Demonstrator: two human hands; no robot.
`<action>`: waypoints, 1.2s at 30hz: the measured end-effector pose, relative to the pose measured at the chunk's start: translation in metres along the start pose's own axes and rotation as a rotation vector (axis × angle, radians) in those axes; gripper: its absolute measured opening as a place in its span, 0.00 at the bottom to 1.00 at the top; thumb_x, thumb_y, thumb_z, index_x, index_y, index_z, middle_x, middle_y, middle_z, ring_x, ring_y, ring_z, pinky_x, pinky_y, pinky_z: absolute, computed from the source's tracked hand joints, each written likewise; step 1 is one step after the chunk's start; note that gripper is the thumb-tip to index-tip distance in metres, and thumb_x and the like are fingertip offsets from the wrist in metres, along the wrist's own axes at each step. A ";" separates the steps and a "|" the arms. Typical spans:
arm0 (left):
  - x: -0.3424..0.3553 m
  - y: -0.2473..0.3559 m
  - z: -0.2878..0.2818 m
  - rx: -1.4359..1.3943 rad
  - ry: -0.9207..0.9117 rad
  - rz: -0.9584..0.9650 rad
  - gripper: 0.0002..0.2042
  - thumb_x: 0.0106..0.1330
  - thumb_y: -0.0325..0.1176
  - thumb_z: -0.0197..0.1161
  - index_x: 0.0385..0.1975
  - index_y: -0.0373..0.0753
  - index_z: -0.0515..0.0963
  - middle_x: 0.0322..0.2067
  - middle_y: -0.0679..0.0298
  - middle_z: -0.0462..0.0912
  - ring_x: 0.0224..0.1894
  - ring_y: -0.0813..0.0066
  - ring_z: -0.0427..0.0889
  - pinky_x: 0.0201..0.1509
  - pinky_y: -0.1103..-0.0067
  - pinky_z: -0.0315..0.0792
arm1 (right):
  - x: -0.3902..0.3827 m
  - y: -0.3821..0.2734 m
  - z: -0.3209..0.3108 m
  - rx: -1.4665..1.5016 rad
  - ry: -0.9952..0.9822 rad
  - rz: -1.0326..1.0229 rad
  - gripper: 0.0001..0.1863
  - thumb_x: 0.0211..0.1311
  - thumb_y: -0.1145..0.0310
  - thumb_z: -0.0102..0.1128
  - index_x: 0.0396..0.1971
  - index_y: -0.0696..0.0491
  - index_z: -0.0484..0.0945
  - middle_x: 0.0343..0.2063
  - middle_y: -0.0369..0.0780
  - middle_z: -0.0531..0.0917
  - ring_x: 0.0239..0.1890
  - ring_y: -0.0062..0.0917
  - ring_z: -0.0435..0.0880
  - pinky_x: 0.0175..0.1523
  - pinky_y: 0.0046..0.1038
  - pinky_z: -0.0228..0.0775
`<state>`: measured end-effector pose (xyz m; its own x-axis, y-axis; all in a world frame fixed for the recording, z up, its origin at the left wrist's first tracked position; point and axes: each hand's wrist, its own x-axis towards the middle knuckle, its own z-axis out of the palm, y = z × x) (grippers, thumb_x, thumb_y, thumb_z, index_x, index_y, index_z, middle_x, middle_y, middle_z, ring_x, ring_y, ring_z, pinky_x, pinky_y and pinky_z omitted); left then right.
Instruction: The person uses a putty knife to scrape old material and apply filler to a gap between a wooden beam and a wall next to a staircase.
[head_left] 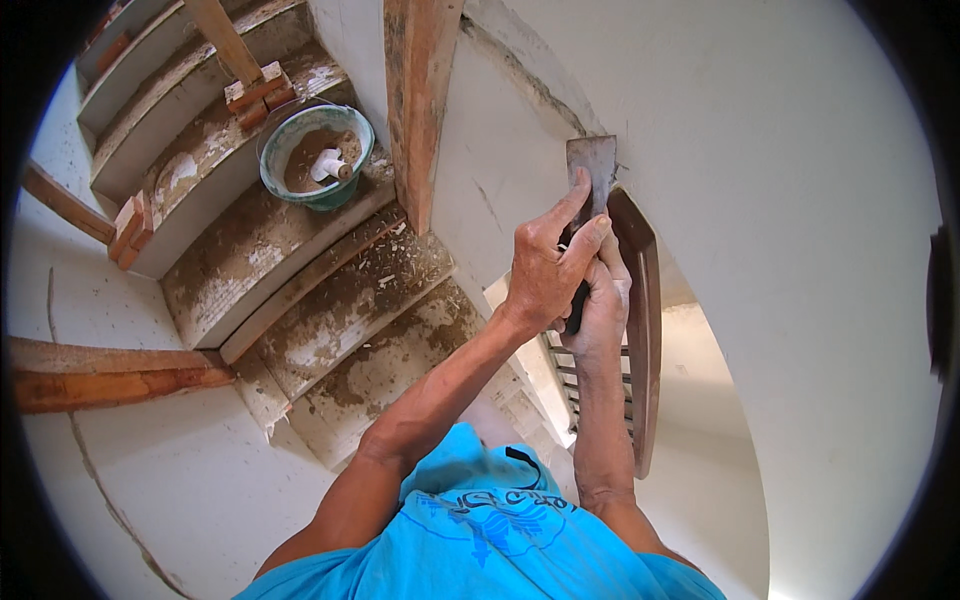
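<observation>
With both arms stretched forward, I hold a scraper point(592, 158) up against the white wall point(700, 110). Its flat grey blade touches the wall at the lower end of a rough groove point(525, 72). My right hand point(603, 295) is wrapped round the dark handle. Over it lies my left hand point(543, 262), gripping the scraper too, one finger laid along the blade. Part of the handle is hidden by my fingers. On a stair to the left stands a green bucket point(326, 198) holding brown mortar point(305, 160) and a white-handled tool point(328, 166).
Curved stairs point(240, 270), littered with mortar and chips, climb at the left. A wooden post point(422, 110) rises beside the bucket; another timber point(120, 375) juts in from the left. Bricks point(262, 95) sit on a higher step. A brown handrail point(645, 340) runs beside my right forearm.
</observation>
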<state>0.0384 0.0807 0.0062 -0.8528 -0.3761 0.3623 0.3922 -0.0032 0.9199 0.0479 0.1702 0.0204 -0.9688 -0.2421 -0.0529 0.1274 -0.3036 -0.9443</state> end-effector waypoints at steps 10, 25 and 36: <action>0.010 -0.017 -0.006 0.071 0.074 0.035 0.27 0.68 0.35 0.59 0.62 0.23 0.68 0.31 0.58 0.82 0.33 0.80 0.76 0.37 0.80 0.75 | 0.013 0.004 0.010 0.011 -0.013 0.048 0.20 0.65 0.72 0.46 0.56 0.57 0.73 0.18 0.33 0.73 0.11 0.13 0.68 0.11 0.18 0.58; 0.030 0.000 -0.035 0.058 0.056 -0.176 0.25 0.69 0.37 0.58 0.60 0.24 0.70 0.29 0.59 0.79 0.32 0.81 0.75 0.36 0.80 0.73 | 0.030 0.009 0.030 0.109 -0.087 0.160 0.22 0.69 0.69 0.43 0.62 0.52 0.67 0.20 0.32 0.75 0.11 0.13 0.70 0.11 0.19 0.60; 0.048 -0.006 -0.054 0.161 0.054 -0.161 0.26 0.69 0.37 0.57 0.61 0.25 0.70 0.21 0.66 0.74 0.22 0.83 0.70 0.25 0.81 0.68 | 0.046 0.012 0.046 0.173 -0.119 0.251 0.26 0.72 0.68 0.42 0.69 0.46 0.60 0.19 0.31 0.74 0.10 0.14 0.68 0.11 0.18 0.57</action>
<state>0.0132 0.0127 0.0101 -0.8784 -0.4320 0.2042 0.1886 0.0792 0.9789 0.0142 0.1126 0.0221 -0.8722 -0.4324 -0.2286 0.4030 -0.3704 -0.8369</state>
